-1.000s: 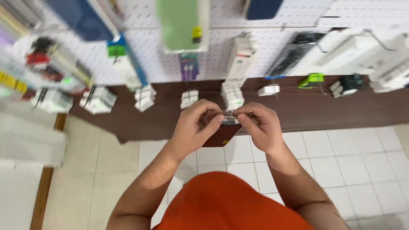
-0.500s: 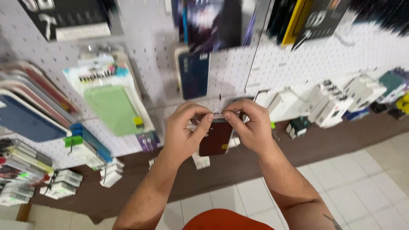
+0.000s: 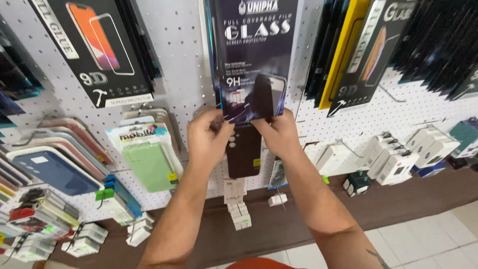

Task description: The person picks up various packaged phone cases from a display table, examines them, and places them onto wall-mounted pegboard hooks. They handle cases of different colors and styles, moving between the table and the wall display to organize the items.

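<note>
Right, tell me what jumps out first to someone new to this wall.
Dead centre, the left hand and right hand pinch the top of a dark phone case that hangs down against the white pegboard. Just above them hangs a tall dark screen protector pack. Lower left, a pale green case stands out.

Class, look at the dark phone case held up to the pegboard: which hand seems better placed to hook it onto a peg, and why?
Probably the right hand: it pinches the top edge of the dark rectangular phone case close to the white pegboard wall. The left hand grips the case's upper left corner, steadying it.
</note>
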